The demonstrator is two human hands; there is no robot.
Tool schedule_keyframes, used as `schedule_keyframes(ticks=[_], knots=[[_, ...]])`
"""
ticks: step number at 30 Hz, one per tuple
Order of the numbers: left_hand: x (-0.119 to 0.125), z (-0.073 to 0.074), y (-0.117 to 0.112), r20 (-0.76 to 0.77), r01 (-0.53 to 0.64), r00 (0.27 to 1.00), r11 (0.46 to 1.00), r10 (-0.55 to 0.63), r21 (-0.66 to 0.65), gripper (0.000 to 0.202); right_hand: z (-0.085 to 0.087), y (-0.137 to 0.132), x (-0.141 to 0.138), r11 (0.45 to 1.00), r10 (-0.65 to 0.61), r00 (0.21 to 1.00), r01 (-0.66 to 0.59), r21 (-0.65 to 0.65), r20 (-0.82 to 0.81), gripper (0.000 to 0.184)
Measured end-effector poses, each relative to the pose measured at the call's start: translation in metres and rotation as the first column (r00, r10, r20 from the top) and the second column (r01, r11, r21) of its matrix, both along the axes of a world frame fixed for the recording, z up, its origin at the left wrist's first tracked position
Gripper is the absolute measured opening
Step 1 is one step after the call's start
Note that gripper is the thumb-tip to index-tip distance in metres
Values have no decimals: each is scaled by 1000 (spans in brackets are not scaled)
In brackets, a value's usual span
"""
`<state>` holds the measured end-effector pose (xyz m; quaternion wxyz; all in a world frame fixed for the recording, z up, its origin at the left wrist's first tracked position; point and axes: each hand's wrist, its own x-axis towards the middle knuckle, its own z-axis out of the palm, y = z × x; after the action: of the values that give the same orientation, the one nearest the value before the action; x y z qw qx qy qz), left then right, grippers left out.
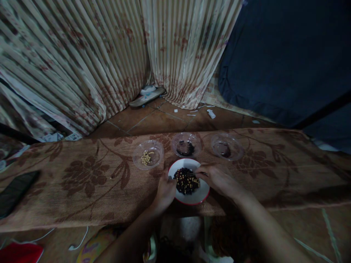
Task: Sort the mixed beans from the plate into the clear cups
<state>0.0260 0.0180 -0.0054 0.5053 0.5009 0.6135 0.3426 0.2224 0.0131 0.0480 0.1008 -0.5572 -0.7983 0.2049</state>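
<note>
A white bowl with a red rim (201, 191) holds mixed dark and pale yellow beans (187, 181). My left hand (166, 189) is closed on the bowl's left edge. My right hand (215, 176) pinches a thin metal tool that looks like tweezers (191, 174), its tip over the beans. Behind the bowl stand three clear plastic bowls. The left clear bowl (157, 153) contains pale yellow beans, the middle clear bowl (177, 140) has black beans, and the right clear bowl (237, 149) holds a small dark reddish-brown heap. Whether a bean sits between the tool's tips is too small to tell.
A brown floral cloth (109, 197) covers the narrow table. At its left end lies a dark phone (18, 191). Striped curtains (175, 47) hang beyond, with a skateboard (146, 98) and white scraps (211, 114) on the tiled floor. Dark blue fabric (276, 62) hangs at right.
</note>
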Motion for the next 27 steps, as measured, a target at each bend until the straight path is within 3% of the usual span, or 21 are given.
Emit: schedule_keyframes(ticks=[13, 18, 23, 27], knots=[[1, 5, -2, 0, -14, 1000, 1000, 14, -19, 44, 4, -1, -1, 1000, -22, 999, 21, -13, -35, 25], [0, 0, 0, -23, -25, 999, 1000, 25, -5, 46, 9, -2, 7, 998, -57, 992, 57, -1, -115, 24], [-3, -5, 1, -4, -13, 1000, 1000, 13, -17, 45, 18, -2, 33, 973, -204, 950, 224, 61, -236, 22], [-5, -9, 2, -19, -1, 1000, 1000, 1, 19, 42, 21, -4, 70, 891, -382, 877, 433, 135, -291, 26]])
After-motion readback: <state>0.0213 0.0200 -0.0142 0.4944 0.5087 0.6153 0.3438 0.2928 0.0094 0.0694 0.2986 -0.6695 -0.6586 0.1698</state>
